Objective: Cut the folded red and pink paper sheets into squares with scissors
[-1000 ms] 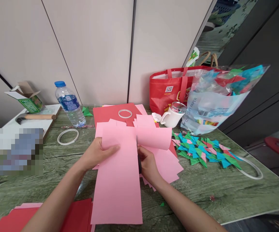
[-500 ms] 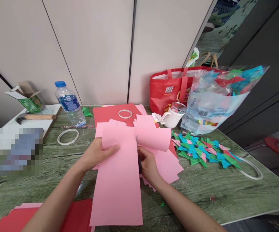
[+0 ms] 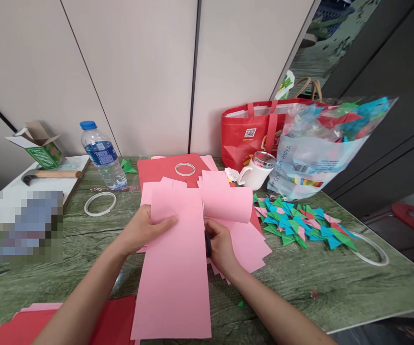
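Note:
My left hand (image 3: 142,231) pinches the left edge of a long pink paper sheet (image 3: 176,268), thumb on top. To its right my right hand (image 3: 220,245) is closed on scissors (image 3: 207,239); a dark handle shows in the fist and a thin blade runs up along the sheet's right edge. Right of the blade a cut pink strip (image 3: 228,203) curls upward. Several more pink sheets (image 3: 246,242) lie fanned out beneath, on the green table (image 3: 300,278).
Red paper (image 3: 171,168) with a tape ring lies behind, more red sheets (image 3: 113,321) at the near left. A water bottle (image 3: 102,155), another tape ring (image 3: 100,203), white mug (image 3: 256,172), red bag (image 3: 253,132), plastic bag (image 3: 321,143) and folded paper triangles (image 3: 300,223) surround.
The pink sheet's lower end has shifted slightly left. Both hands stay in nearly the same place.

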Tool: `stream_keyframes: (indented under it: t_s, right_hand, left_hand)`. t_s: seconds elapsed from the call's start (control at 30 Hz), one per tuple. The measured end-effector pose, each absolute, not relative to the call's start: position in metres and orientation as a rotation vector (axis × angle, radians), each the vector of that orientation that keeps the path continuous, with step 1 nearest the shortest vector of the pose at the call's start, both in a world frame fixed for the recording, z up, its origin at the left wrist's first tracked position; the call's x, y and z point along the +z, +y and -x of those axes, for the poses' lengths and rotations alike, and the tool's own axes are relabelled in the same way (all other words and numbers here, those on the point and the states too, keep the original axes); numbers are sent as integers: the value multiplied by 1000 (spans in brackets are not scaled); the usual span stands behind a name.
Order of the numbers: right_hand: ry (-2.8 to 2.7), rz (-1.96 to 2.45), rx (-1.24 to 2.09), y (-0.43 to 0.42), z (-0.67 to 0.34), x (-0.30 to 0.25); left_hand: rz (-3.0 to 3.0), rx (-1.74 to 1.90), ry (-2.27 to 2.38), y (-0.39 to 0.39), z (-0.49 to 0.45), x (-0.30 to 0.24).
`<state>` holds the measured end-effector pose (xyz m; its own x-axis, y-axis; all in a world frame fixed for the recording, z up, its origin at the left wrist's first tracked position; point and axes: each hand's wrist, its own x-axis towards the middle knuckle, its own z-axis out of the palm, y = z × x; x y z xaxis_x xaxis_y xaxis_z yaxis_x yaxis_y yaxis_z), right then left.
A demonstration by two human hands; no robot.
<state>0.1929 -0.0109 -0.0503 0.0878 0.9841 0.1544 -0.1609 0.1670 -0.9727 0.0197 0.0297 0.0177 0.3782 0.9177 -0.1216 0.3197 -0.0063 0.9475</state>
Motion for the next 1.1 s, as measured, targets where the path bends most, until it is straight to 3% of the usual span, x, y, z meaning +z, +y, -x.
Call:
stream_keyframes:
  t_s: [1.1]
  right_hand:
    - [-1132, 1024, 1045, -7, -197, -48]
  left_hand:
    - [-1679, 579, 1101, 28, -22, 18]
